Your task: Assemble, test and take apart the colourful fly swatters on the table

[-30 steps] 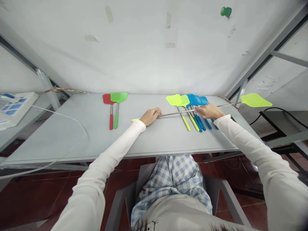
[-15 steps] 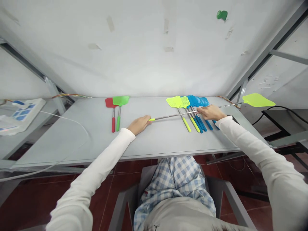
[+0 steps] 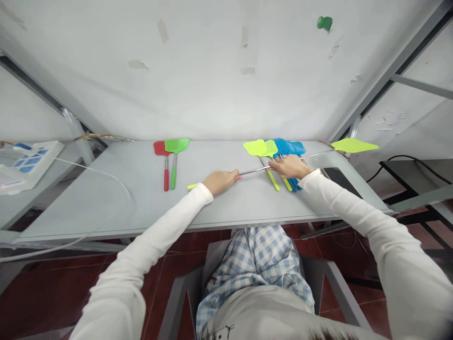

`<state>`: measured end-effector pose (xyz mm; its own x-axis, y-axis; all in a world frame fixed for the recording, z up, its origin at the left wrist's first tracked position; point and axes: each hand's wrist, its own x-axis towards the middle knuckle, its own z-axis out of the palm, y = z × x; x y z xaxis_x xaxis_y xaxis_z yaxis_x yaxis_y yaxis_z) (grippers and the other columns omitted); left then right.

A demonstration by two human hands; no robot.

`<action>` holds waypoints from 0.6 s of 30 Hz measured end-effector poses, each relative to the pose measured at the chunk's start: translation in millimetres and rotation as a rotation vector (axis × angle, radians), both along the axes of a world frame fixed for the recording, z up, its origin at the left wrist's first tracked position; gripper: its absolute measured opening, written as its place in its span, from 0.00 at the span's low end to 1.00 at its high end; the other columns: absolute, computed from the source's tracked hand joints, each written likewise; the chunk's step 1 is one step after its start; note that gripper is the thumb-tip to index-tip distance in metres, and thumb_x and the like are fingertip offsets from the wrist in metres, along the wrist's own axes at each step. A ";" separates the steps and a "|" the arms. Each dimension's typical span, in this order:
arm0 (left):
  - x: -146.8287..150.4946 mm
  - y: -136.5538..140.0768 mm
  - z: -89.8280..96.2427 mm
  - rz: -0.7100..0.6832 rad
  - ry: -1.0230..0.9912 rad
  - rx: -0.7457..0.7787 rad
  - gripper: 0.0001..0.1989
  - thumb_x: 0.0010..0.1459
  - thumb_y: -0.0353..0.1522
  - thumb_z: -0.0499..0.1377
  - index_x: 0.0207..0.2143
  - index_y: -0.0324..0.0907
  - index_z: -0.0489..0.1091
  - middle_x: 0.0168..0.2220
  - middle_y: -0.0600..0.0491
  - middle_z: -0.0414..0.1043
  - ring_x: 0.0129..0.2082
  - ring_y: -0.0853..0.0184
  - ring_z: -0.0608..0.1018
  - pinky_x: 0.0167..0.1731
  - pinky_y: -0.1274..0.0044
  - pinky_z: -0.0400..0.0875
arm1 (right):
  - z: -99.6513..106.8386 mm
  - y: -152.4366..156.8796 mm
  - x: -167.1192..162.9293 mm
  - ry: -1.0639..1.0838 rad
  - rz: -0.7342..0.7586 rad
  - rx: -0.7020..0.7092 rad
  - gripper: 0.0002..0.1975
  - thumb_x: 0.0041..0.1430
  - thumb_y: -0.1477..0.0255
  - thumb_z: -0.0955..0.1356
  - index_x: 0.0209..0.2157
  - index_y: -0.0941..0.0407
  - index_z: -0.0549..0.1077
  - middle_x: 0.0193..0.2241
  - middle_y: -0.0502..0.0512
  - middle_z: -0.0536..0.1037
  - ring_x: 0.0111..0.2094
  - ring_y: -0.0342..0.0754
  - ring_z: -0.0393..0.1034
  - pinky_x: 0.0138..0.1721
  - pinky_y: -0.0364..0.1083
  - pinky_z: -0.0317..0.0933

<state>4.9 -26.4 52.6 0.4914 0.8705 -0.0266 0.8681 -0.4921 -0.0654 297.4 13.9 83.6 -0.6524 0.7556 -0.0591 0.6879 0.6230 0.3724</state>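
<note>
My left hand (image 3: 221, 182) and my right hand (image 3: 288, 166) both grip the metal rod of a long yellow-green fly swatter (image 3: 355, 145), stretched sideways above the table. Its flat head points right, past the table's far right corner, and its handle end sticks out to the left behind my left wrist. Under the rod, near my right hand, lie two yellow-green fly swatters (image 3: 254, 147) and several blue fly swatters (image 3: 295, 148), overlapping, heads toward the wall. My right hand and sleeve hide some of their handles. Left of my hands lie a red fly swatter (image 3: 166, 179) and a green fly swatter (image 3: 173, 178).
A dark phone (image 3: 340, 181) lies by my right forearm on the grey table (image 3: 148, 208). A white and blue device (image 3: 33, 165) sits at the far left, with a white cable running across the table. The wall (image 3: 212, 94) stands directly behind.
My left hand has slid right from the handle end onto the metal rod. The right hand and the swatter's head have shifted left, and the phone is now more visible.
</note>
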 end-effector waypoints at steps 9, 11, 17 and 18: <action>-31.4 2.5 23.0 0.060 -0.134 0.019 0.22 0.64 0.50 0.41 0.41 0.45 0.65 0.34 0.52 0.77 0.30 0.64 0.78 0.27 0.77 0.59 | 13.7 3.7 4.1 0.128 0.011 0.000 0.23 0.69 0.57 0.51 0.41 0.57 0.69 0.35 0.58 0.78 0.29 0.48 0.70 0.25 0.45 0.39; -40.9 3.2 21.3 0.095 -0.082 0.043 0.22 0.65 0.49 0.41 0.40 0.45 0.66 0.33 0.51 0.77 0.30 0.63 0.78 0.27 0.77 0.58 | 16.9 8.0 16.1 0.157 -0.029 0.000 0.24 0.68 0.55 0.53 0.40 0.57 0.69 0.34 0.58 0.78 0.29 0.48 0.69 0.26 0.45 0.40; -59.2 5.4 12.1 0.106 -0.009 0.115 0.24 0.65 0.49 0.39 0.38 0.45 0.67 0.31 0.50 0.77 0.29 0.62 0.78 0.25 0.77 0.57 | 11.0 18.5 51.7 0.011 -0.139 -0.015 0.27 0.68 0.54 0.51 0.40 0.58 0.71 0.28 0.60 0.77 0.26 0.50 0.69 0.27 0.45 0.41; -59.0 5.2 12.4 0.103 0.008 0.106 0.24 0.65 0.49 0.39 0.38 0.45 0.67 0.30 0.50 0.77 0.29 0.62 0.78 0.25 0.77 0.57 | 9.0 18.4 54.6 -0.018 -0.147 -0.016 0.27 0.68 0.54 0.51 0.41 0.58 0.71 0.27 0.59 0.77 0.26 0.50 0.69 0.27 0.45 0.41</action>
<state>-54.1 -21.1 65.0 0.3993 0.9145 0.0648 0.9129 -0.3901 -0.1199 351.9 32.3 92.6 -0.5336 0.8417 -0.0823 0.7655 0.5220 0.3761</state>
